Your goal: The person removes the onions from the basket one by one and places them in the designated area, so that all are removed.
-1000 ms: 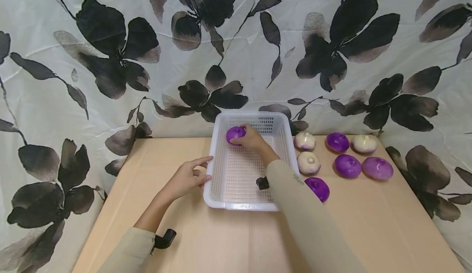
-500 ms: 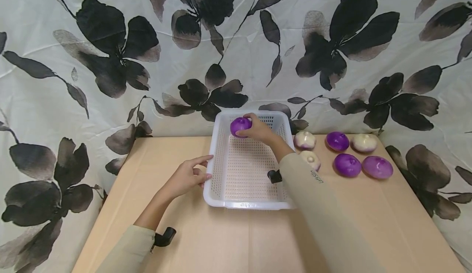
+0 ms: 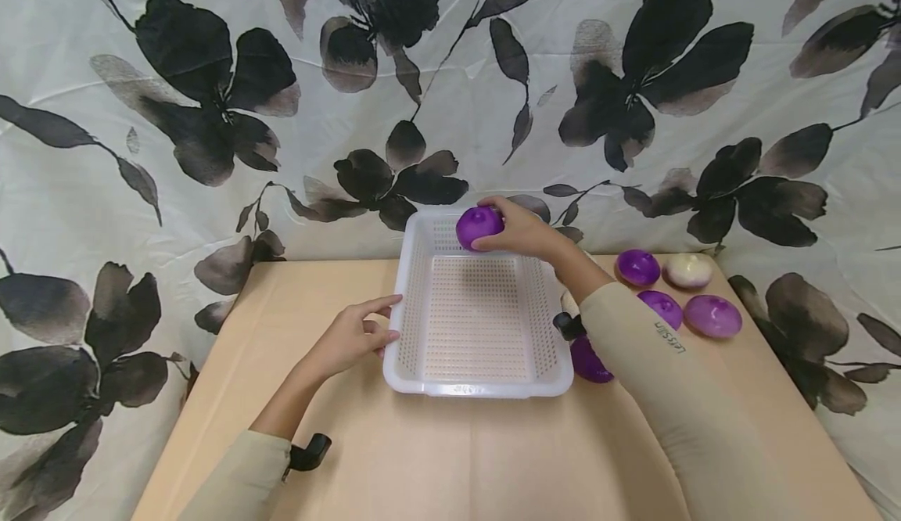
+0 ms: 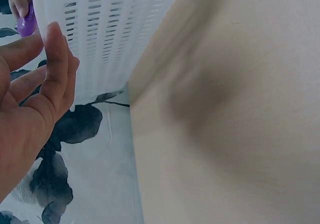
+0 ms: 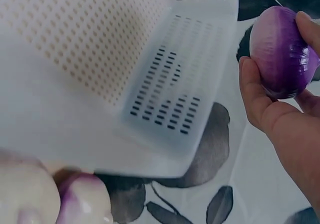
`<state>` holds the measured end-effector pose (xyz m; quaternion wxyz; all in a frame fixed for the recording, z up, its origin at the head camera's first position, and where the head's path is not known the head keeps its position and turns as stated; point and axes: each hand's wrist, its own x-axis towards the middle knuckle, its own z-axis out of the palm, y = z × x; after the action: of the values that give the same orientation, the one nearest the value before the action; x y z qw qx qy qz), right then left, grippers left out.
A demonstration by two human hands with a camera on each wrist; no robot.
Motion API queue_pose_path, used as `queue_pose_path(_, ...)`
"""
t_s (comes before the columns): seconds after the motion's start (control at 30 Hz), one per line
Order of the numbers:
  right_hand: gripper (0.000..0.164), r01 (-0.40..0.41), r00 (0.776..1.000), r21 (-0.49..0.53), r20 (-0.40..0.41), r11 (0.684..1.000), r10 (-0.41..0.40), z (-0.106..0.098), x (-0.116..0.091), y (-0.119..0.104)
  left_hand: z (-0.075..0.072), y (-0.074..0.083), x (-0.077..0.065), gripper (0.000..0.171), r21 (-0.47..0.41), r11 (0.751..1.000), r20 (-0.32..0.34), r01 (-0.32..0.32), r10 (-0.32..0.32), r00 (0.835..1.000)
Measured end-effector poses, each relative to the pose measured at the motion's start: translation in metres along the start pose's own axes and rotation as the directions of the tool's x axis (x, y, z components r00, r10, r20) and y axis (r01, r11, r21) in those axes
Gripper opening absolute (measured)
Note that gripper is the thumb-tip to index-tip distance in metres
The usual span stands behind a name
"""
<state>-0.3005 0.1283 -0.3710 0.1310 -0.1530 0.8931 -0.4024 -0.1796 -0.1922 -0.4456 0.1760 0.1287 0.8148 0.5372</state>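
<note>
A glossy purple onion (image 3: 477, 229) is gripped between the thumb and fingers of my right hand (image 3: 519, 231), up at the far rim of a white perforated plastic basket (image 3: 479, 389). In the right wrist view the onion (image 5: 280, 51) shows a paler pink side and stands above the basket's edge. My left hand (image 3: 355, 339) is at the basket's left rim, its fingertips touching the rim and its fingers only slightly bent. Seen from the left wrist, those fingers (image 4: 55, 69) lie against the outside of the slotted wall (image 4: 105, 29).
Right of the basket on the table (image 3: 450, 458) lie purple onions (image 3: 714, 317) and a whitish one (image 3: 690, 271). Another purple onion (image 3: 590, 361) is partly behind the right sleeve. Whitish onions (image 5: 25, 194) sit beside the basket, mostly hidden by the arm in the head view. A floral cloth (image 3: 394, 44) hangs behind.
My right hand has raised the purple onion from inside the basket, up and rightward to its far rim. The left hand has kept its place at the left rim.
</note>
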Motion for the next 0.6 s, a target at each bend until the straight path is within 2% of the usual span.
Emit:
queue_pose_path(0.17,0.081,0.062,0.998,-0.025,-0.015,0.998,-0.062,-0.014,-0.016,0.007,0.000,-0.001,0.000,0.063,-0.009,1.000,0.004,-0.009,0.009,1.000)
queue_pose_path(0.37,0.081,0.116,0.993,0.051,-0.003,0.992,-0.116,-0.030,-0.045,0.018,0.000,0.001,-0.002,0.063,-0.013,1.000,0.005,0.001,-0.001,1.000)
queue_pose_path(0.6,0.082,0.047,0.999,0.089,0.010,0.995,-0.048,-0.049,-0.082,0.041,-0.001,0.002,-0.001,0.063,0.006,1.000,-0.004,0.006,-0.006,1.000)
